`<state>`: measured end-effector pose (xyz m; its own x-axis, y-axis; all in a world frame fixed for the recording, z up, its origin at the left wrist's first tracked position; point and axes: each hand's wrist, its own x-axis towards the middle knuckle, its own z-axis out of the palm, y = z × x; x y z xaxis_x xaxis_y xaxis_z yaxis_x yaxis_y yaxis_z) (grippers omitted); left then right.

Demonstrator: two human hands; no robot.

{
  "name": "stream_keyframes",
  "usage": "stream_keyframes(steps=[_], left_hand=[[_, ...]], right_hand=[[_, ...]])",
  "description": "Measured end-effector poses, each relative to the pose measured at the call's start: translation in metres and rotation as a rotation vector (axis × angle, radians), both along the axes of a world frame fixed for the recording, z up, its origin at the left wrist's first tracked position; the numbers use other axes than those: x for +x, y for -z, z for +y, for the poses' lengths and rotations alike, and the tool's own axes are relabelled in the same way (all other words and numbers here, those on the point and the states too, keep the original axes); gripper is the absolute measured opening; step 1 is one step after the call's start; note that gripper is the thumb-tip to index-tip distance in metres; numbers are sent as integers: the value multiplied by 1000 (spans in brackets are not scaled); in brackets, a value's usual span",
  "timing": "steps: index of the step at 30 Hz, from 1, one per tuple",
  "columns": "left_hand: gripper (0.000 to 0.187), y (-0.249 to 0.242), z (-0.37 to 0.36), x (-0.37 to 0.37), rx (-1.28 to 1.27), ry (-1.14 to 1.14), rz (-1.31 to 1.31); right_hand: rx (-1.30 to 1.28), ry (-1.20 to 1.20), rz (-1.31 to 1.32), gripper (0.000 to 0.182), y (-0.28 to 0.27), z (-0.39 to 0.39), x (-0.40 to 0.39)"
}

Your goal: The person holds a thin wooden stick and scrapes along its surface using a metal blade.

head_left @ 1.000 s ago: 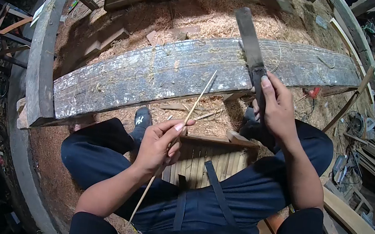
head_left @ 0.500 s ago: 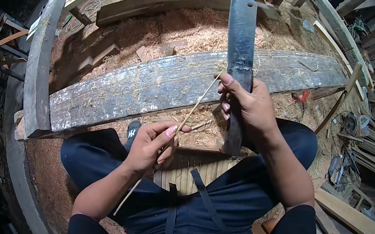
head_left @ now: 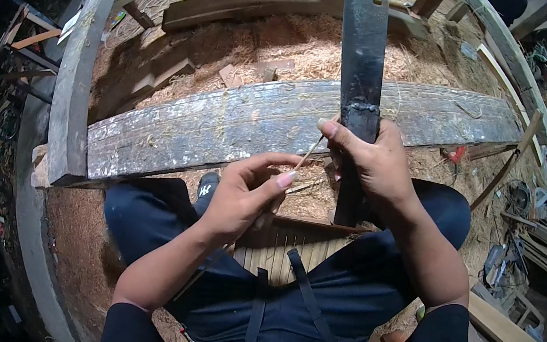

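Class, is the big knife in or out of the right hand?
In: the right hand grips the big knife, thumb crossing its handle.

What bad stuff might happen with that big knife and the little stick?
The big knife might slip and cut skin, since the right hand and left hand are both bare and close together. The thin stick, pinched in the left hand, might snap if pushed hard. If dropped, the knife might hit the person's legs, which are spread close by.
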<state>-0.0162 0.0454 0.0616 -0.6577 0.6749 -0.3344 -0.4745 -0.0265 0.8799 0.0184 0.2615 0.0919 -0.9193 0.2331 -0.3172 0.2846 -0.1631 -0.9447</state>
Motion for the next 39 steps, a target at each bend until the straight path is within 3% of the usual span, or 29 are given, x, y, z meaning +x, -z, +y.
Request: stream_keyframes(steps=[5, 8, 11, 13, 14, 16, 19, 30, 39], left_hand=[[39, -13, 8, 0, 4, -30, 14], [42, -11, 7, -4, 65, -29, -17], [42, -11, 7, -5, 93, -55, -34], [43, -12, 7, -6, 98, -70, -52], [43, -12, 7, -6, 100, -86, -75], [44, -10, 8, -6, 106, -98, -86], [44, -5, 9, -6, 104, -118, -121], [39, 41, 16, 18, -94, -164, -296], [36, 42, 19, 24, 22, -227, -383]], right_hand=[[14, -14, 41, 29, 4, -2, -3], [-77, 28, 151, 52, -3, -4, -2], [-96, 59, 292, 55, 11, -1, -1], [2, 18, 207, 49, 14, 2, 4], [317, -15, 320, 46, 16, 1, 4], [672, -32, 482, 32, 15, -6, 4], [837, -45, 578, 29, 16, -10, 3], [1059, -179, 465, 18, 45, -14, 29], [1064, -112, 415, 19, 58, -11, 36]])
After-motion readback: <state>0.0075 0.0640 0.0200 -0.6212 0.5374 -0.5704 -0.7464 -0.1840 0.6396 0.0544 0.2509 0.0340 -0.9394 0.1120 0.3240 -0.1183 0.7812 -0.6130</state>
